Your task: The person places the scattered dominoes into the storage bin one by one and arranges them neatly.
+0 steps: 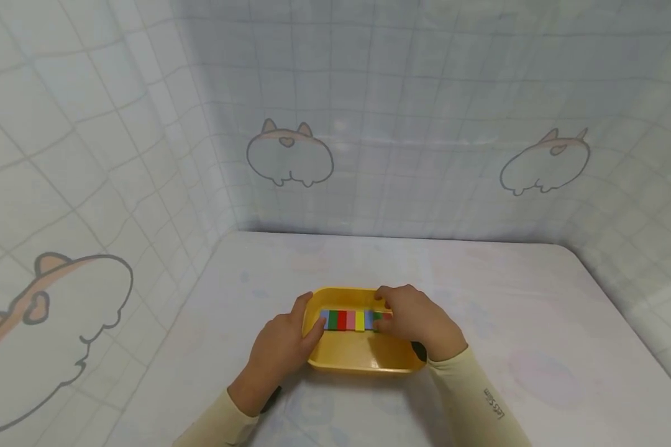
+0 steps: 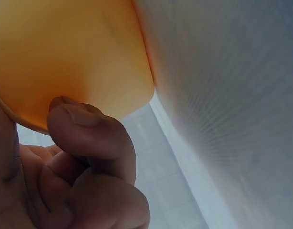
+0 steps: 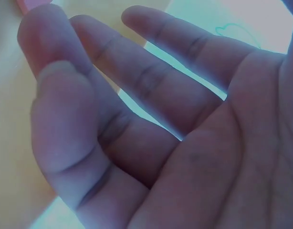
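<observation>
A yellow plastic tray point(image 1: 363, 360) sits on the table in the head view. Along its floor runs a row of small coloured blocks point(image 1: 351, 320), side by side: blue, green, red, pink, yellow, blue, green and red. My left hand point(image 1: 282, 341) grips the tray's left side, thumb over the rim and curled fingers against the outer wall point(image 2: 103, 57). Over the row's right end is my right hand point(image 1: 419, 316), its thumb beside the red end block and its fingers toward the far wall. The right wrist view shows nothing held between these fingers point(image 3: 146, 78).
A pale, faintly patterned tabletop point(image 1: 537, 310) spreads around the tray. White grid-patterned curtains point(image 1: 414, 124) with cartoon animal drawings close off the back and both sides.
</observation>
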Demonstrator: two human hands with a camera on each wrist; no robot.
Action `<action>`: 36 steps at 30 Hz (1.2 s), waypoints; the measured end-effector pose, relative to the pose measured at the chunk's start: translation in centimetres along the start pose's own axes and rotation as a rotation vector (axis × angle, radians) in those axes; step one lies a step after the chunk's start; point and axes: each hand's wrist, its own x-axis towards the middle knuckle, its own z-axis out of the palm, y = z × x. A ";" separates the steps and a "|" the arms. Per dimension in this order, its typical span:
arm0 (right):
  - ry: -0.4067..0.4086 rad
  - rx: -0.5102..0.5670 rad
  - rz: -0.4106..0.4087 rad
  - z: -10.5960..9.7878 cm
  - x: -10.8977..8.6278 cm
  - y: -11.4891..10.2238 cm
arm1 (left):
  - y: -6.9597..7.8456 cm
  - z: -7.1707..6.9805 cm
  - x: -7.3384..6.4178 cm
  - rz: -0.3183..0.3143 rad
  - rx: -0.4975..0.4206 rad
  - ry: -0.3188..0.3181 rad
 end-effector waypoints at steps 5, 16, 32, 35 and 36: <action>0.015 -0.013 -0.012 -0.4 -0.1 0.0 | 0.3 0.1 0.3 0.003 0.026 0.017; 0.029 0.029 -0.031 -0.7 -0.3 -0.3 | -0.1 -0.5 0.4 -0.038 0.031 -0.025; 0.078 0.044 -0.057 -1.0 -0.3 -0.3 | -1.7 -0.5 -1.0 -0.066 0.023 0.015; 0.127 0.052 -0.100 -1.4 -0.5 0.4 | -2.0 -0.5 -1.1 -0.062 0.015 0.036; 0.150 0.061 -0.110 -1.5 -0.6 0.7 | -2.2 -0.6 -1.1 -0.061 0.016 0.041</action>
